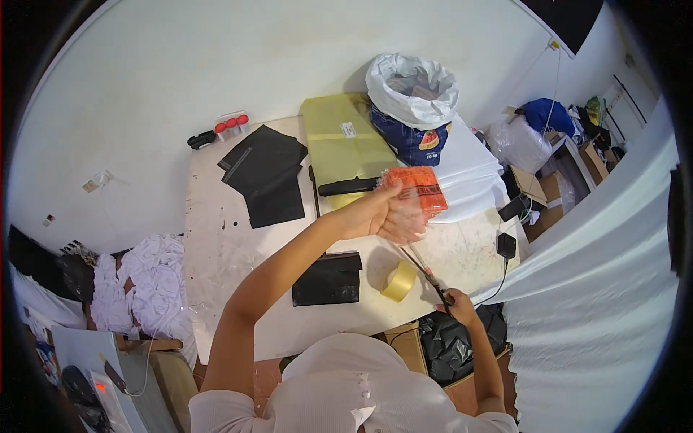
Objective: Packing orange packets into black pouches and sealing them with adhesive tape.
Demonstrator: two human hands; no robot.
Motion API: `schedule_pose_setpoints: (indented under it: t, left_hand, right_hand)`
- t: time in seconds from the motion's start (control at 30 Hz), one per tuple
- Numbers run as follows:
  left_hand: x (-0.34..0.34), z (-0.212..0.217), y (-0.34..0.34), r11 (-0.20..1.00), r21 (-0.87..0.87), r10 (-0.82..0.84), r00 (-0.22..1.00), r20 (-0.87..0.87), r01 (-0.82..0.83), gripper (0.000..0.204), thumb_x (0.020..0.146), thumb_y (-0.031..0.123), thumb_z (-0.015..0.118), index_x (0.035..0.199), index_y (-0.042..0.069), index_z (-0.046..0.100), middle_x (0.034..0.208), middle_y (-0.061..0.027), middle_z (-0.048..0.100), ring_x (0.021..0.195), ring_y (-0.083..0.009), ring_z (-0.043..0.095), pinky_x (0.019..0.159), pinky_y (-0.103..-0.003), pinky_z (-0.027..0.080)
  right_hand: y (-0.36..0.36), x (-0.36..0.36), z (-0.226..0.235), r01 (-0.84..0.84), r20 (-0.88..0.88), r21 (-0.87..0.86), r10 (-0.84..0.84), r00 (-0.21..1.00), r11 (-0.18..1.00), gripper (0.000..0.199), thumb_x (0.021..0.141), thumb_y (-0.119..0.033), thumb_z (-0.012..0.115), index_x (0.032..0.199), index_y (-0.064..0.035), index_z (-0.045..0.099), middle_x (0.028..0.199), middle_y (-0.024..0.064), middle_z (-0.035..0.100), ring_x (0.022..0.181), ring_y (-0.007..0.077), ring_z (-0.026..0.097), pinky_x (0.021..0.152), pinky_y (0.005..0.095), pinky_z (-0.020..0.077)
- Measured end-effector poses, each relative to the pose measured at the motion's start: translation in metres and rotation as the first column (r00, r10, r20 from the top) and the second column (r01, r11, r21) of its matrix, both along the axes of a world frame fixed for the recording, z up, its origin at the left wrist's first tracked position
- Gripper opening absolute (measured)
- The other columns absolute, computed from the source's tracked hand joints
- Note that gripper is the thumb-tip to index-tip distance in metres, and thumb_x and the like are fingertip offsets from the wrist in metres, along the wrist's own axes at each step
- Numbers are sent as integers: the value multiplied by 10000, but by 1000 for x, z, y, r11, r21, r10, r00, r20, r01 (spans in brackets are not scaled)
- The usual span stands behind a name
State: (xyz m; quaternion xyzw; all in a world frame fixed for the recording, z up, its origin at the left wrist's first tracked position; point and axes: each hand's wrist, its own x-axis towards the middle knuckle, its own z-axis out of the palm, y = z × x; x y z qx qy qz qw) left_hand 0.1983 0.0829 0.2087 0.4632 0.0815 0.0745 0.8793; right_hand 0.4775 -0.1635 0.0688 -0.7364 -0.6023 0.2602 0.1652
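My left hand [386, 215] reaches across the table, its fingers closed on an orange packet [422, 189] in clear plastic; the fingers are a little blurred. In my right hand [460, 307], near the front right edge of the table, is a pair of scissors [432, 280], gripped by the dark handles, with the blades pointing away toward the packet. A roll of yellowish tape [398, 281] stands just left of the scissors. Below my left forearm lies a folded black plastic pouch [326, 280]. A black rod-like object [348, 187] lies behind my left hand, its right end near the packet.
Black plastic mailers [271, 177] lie at the back left of the table [209, 231]. Behind stand a yellow plastic-wrapped bundle [339, 137] and a white-and-blue sack [413, 119], beside white sheets [469, 177]. A black power adapter [506, 246] trails its cord at the right edge.
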Motion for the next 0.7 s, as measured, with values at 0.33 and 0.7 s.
schedule_pose_setpoints:
  t: [0.33, 0.7]
  left_hand:
    - [-41, -42, -23, 903, -401, -1, 934, 357, 154, 982, 699, 817, 159, 1396, 127, 212, 1331, -225, 364, 1225, -412, 348, 1032, -485, 236]
    - [-71, -45, -49, 988, -18, -142, 942, 304, 154, 1109, 616, 879, 152, 1416, 116, 73, 1383, -280, 221, 1254, -451, 271, 1041, -515, 155]
  right_hand:
    - [1, -25, -43, 46, -46, 324, -33, 998, 945, 350, 673, -254, 722, 827, 13, 556, 716, 119, 572, 684, 305, 558, 652, 347, 449]
    - [57, -137, 76, -30, -949, -281, -283, -141, 959, 491, 907, -467, 374, 1141, -42, 452, 875, 193, 613, 759, 242, 613, 645, 310, 496]
